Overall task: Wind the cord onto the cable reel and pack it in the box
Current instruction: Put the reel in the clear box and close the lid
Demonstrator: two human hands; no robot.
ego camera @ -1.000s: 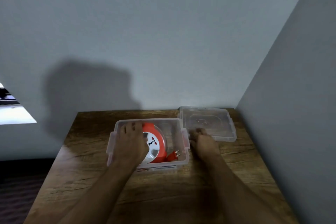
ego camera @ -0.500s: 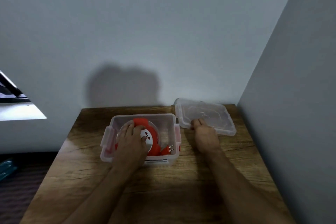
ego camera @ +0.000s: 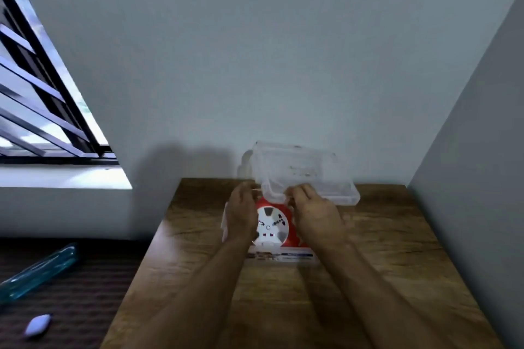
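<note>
A wooden table stands in a corner of grey walls. On it sits a clear plastic box, and inside lies the red cable reel, white socket face up. A clear lid is held tilted above the box's far side, off the table. The right hand pinches the lid's near edge with curled fingers. The left hand is at the lid's near-left corner; whether it grips the lid cannot be told. The cord itself is not distinguishable.
</note>
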